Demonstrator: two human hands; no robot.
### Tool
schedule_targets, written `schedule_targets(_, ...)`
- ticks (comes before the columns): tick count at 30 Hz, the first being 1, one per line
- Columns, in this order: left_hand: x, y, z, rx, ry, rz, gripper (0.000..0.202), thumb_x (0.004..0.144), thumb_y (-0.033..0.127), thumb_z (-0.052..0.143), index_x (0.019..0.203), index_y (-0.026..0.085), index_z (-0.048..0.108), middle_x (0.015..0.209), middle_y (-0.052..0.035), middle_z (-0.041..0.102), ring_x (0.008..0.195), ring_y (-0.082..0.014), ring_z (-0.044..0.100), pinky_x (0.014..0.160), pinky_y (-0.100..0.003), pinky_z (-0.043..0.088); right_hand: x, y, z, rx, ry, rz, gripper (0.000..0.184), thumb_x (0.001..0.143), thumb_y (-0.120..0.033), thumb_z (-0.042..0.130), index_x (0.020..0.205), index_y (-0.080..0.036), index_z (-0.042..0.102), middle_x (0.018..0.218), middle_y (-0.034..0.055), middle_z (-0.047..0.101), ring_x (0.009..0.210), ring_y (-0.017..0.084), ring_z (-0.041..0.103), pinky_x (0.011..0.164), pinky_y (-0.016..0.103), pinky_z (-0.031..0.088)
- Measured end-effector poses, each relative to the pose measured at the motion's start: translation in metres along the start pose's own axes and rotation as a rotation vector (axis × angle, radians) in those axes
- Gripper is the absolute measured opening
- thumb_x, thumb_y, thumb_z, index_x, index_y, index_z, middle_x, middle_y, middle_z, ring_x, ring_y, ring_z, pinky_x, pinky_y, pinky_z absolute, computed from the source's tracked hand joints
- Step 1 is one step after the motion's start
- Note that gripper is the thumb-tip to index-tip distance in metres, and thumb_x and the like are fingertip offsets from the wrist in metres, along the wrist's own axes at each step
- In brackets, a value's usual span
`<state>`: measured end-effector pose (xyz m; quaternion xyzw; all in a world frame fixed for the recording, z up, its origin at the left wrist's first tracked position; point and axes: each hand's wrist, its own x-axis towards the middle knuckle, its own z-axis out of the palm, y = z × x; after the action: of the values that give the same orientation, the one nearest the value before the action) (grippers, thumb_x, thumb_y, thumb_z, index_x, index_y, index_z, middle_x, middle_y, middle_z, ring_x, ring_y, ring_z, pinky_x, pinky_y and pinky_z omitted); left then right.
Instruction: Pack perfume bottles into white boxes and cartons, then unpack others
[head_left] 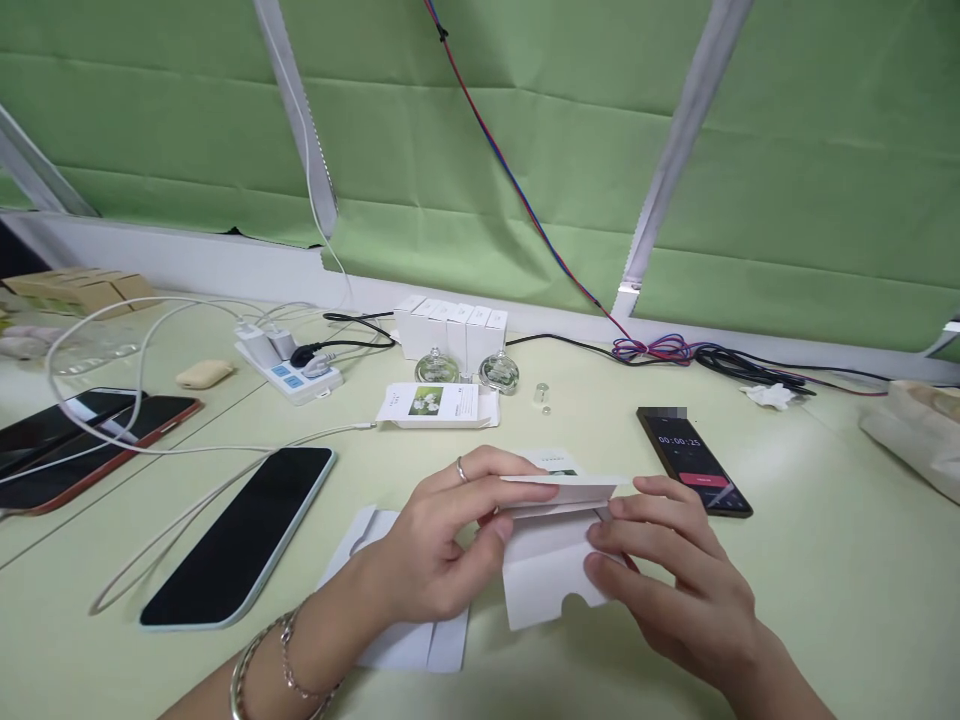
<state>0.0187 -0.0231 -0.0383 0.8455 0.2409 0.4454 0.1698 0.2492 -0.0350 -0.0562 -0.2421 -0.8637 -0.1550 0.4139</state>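
Between my two hands is a white folding carton, partly unfolded, with a notched flap hanging toward me. My left hand pinches its upper left edge between thumb and fingers. On the other side, the fingers of my right hand press against the carton's right edge, with the thumb hidden. Under my left wrist lies a flat white carton blank on the table. Beyond my hands, a white box with a flower picture lies flat, with two round glass bottles behind it.
Several small white boxes stand in a row at the back. A phone showing a timer lies to the right, and another phone to the left. A power strip, loose cables, a small clear cap and a cloth bag are around.
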Motion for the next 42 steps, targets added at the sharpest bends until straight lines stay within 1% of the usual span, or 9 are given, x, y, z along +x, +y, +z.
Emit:
schedule_targets(3,-0.001,-0.001,0.001,0.038,0.033,0.008,0.043,0.079,0.006,0.043,0.116,0.024,0.056,0.105,-0.0085,0.06,0.088,-0.0182,0.058,0.061,-0.026,0.05,-0.001,0.001,0.002,-0.01,-0.027,-0.001,0.026,0.077,-0.004,0.051,0.085,-0.028,0.058,0.08,-0.0014,0.071,0.085,0.018,0.06,0.09,0.042,0.041)
schedule_targets(7,0.003,-0.001,0.002,0.023,0.063,-0.066,0.041,0.079,0.005,0.044,0.114,0.023,0.056,0.102,-0.0064,0.06,0.088,-0.016,0.056,0.06,-0.023,0.048,-0.001,0.004,0.002,0.011,-0.066,0.006,0.025,0.073,-0.004,0.052,0.086,-0.025,0.057,0.084,-0.0006,0.072,0.092,0.02,0.059,0.092,0.043,0.038)
schedule_targets(23,0.008,0.005,0.005,-0.021,0.074,-0.212,0.035,0.08,0.008,0.041,0.108,0.019,0.058,0.096,-0.0058,0.06,0.078,-0.0131,0.054,0.053,-0.022,0.043,-0.004,0.008,0.005,0.09,-0.087,0.044,0.026,0.075,-0.003,0.05,0.089,-0.024,0.056,0.084,0.0004,0.071,0.091,0.021,0.06,0.089,0.044,0.04)
schedule_targets(28,0.009,0.006,0.006,0.002,0.024,-0.361,0.031,0.082,0.013,0.041,0.108,0.017,0.058,0.095,-0.0051,0.056,0.064,-0.0098,0.05,0.053,-0.023,0.042,-0.001,0.006,0.009,0.089,-0.127,0.04,0.024,0.076,-0.004,0.05,0.088,-0.024,0.055,0.084,0.0001,0.071,0.09,0.02,0.06,0.088,0.043,0.041)
schedule_targets(33,0.009,0.003,0.011,-0.004,-0.027,-0.509,0.03,0.082,0.015,0.042,0.105,0.019,0.06,0.081,-0.001,0.053,0.056,-0.0087,0.043,0.052,-0.023,0.039,0.001,0.004,0.013,0.073,-0.24,0.033,0.025,0.077,0.0,0.046,0.086,-0.022,0.055,0.081,-0.0002,0.07,0.078,0.015,0.061,0.088,0.04,0.041)
schedule_targets(35,0.009,0.003,0.011,-0.049,0.016,-0.544,0.029,0.082,0.017,0.044,0.105,0.021,0.061,0.079,-0.0005,0.052,0.056,-0.009,0.043,0.051,-0.023,0.038,0.0,0.005,0.012,0.044,-0.193,0.024,0.027,0.077,0.001,0.046,0.088,-0.022,0.055,0.084,0.0007,0.071,0.079,0.015,0.062,0.092,0.042,0.039)
schedule_targets(39,0.009,0.005,0.004,-0.176,0.134,-0.552,0.028,0.084,0.028,0.046,0.107,0.023,0.061,0.074,0.0,0.051,0.057,-0.0107,0.044,0.053,-0.024,0.04,0.007,0.006,0.007,0.102,0.008,0.071,0.027,0.076,-0.001,0.047,0.092,-0.022,0.053,0.084,0.0031,0.069,0.096,0.021,0.06,0.095,0.047,0.039)
schedule_targets(40,0.009,0.004,0.003,-0.206,0.137,-0.552,0.029,0.085,0.032,0.046,0.109,0.023,0.061,0.076,-0.0005,0.053,0.06,-0.0117,0.046,0.056,-0.025,0.041,0.01,0.006,0.007,0.139,0.027,0.104,0.027,0.077,-0.002,0.046,0.092,-0.022,0.053,0.083,0.0033,0.067,0.097,0.021,0.06,0.094,0.046,0.041)
schedule_targets(42,0.009,0.001,0.003,-0.243,0.107,-0.573,0.034,0.086,0.038,0.045,0.115,0.024,0.057,0.089,-0.0028,0.058,0.075,-0.0158,0.053,0.068,-0.028,0.044,0.02,0.008,0.008,0.193,-0.024,0.192,0.022,0.08,-0.005,0.044,0.091,-0.022,0.052,0.082,0.0041,0.065,0.097,0.021,0.06,0.089,0.043,0.045)
